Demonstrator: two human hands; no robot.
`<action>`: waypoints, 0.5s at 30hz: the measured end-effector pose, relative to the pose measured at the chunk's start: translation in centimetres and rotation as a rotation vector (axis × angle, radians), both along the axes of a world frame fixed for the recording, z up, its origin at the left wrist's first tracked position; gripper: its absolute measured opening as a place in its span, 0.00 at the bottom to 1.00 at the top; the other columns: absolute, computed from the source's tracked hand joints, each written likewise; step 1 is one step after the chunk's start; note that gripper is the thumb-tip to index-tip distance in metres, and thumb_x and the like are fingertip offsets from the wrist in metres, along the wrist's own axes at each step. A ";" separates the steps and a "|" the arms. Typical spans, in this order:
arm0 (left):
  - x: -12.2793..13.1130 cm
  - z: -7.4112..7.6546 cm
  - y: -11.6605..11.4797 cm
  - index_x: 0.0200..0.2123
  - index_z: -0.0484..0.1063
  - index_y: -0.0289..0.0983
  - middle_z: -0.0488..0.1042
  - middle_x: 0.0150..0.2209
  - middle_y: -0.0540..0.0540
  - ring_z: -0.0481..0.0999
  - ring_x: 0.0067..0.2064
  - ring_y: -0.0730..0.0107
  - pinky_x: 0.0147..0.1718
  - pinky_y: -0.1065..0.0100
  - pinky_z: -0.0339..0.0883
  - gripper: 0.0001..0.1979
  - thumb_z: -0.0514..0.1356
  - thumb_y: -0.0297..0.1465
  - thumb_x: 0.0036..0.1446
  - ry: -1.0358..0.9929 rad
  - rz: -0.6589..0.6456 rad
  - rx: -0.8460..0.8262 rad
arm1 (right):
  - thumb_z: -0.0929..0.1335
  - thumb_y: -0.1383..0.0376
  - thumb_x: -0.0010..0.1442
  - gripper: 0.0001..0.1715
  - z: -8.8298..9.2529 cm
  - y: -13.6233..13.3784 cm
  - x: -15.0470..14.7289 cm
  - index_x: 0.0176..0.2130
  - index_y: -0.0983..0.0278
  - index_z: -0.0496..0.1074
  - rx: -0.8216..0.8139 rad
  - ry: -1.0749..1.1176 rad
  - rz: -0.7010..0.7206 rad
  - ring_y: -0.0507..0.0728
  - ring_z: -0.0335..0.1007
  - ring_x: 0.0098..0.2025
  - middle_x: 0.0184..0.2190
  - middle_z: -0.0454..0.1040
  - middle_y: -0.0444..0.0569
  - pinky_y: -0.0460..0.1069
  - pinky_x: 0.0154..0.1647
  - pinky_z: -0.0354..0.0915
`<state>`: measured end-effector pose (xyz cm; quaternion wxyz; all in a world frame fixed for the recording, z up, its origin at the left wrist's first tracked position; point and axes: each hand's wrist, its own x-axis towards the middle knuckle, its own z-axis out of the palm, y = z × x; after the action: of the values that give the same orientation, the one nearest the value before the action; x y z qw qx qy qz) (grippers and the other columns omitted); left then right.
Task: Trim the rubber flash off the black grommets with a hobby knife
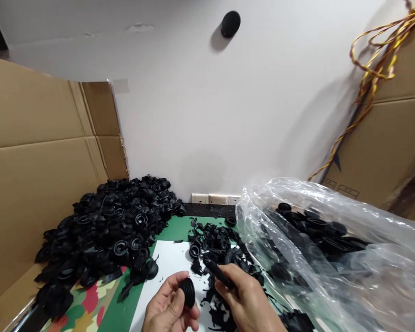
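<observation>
Between the thumb and fingers of my left hand (171, 304) is a black ribbed rubber bellows (187, 293), held over a white sheet (148, 281). My right hand (245, 295) grips a black pen-like tool (218, 272), its tip pointing up and left, apart from the bellows. Black rubber scraps (216, 240) lie in a loose heap beyond both hands, and more are strewn beneath the right one. Among them rests a round ringed piece (195, 250). The inner fingers of my right hand are partly hidden.
A large pile of black rubber parts (114, 226) leans against a cardboard box (38, 152) on the left. To the right, a clear plastic bag (297, 263) holds more black parts. Wall sockets (216, 198) and twisted yellow-brown wires (370, 87) are behind; a green mat (181, 226) lies below.
</observation>
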<state>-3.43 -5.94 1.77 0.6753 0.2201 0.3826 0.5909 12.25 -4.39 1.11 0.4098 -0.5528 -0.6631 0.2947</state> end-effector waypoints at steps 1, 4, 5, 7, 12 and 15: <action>0.0 0.0 -0.1 0.31 0.78 0.34 0.74 0.20 0.48 0.71 0.18 0.74 0.16 0.75 0.63 0.19 0.74 0.32 0.30 -0.020 -0.001 -0.008 | 0.61 0.64 0.55 0.12 0.2 -0.2 0.3 0.33 0.62 0.73 -0.007 0.044 -0.002 0.58 0.69 0.32 0.30 0.74 0.49 0.49 0.33 0.62; 0.4 0.0 -0.6 0.31 0.79 0.35 0.76 0.25 0.46 0.73 0.21 0.71 0.16 0.74 0.64 0.19 0.73 0.33 0.31 -0.043 -0.006 -0.007 | 0.63 0.59 0.55 0.13 0.5 -0.8 1.2 0.36 0.62 0.73 -0.061 0.198 -0.041 0.59 0.70 0.36 0.33 0.75 0.50 0.49 0.36 0.63; 0.5 0.0 -0.8 0.31 0.79 0.35 0.76 0.25 0.46 0.74 0.21 0.70 0.16 0.73 0.65 0.19 0.73 0.33 0.31 -0.034 -0.009 -0.003 | 0.64 0.56 0.55 0.15 0.4 -1.0 1.4 0.34 0.63 0.73 -0.098 0.246 -0.048 0.59 0.70 0.35 0.32 0.75 0.50 0.48 0.34 0.63; 0.8 0.1 -1.0 0.32 0.79 0.36 0.76 0.26 0.46 0.75 0.23 0.68 0.17 0.72 0.66 0.18 0.73 0.34 0.33 -0.004 -0.021 0.010 | 0.66 0.53 0.53 0.17 0.3 -1.7 1.2 0.30 0.64 0.73 -0.189 0.328 -0.038 0.57 0.68 0.29 0.26 0.74 0.48 0.47 0.29 0.62; 1.4 -0.1 -1.5 0.34 0.77 0.35 0.77 0.29 0.44 0.73 0.20 0.70 0.15 0.73 0.65 0.17 0.70 0.37 0.39 0.125 -0.056 0.078 | 0.70 0.53 0.48 0.17 0.5 -3.0 -0.8 0.26 0.66 0.72 -0.290 0.617 0.074 0.55 0.65 0.26 0.21 0.70 0.44 0.47 0.27 0.61; 1.7 -0.2 -1.7 0.35 0.77 0.34 0.77 0.27 0.44 0.71 0.18 0.75 0.15 0.74 0.64 0.17 0.68 0.38 0.42 0.214 -0.071 0.128 | 0.70 0.55 0.48 0.15 1.1 -3.3 -1.7 0.25 0.65 0.70 -0.327 0.754 0.163 0.54 0.66 0.24 0.19 0.69 0.43 0.47 0.28 0.62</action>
<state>-1.71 -7.62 1.62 0.6359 0.3377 0.4059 0.5628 10.59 -7.71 2.22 0.5060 -0.4096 -0.4526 0.6094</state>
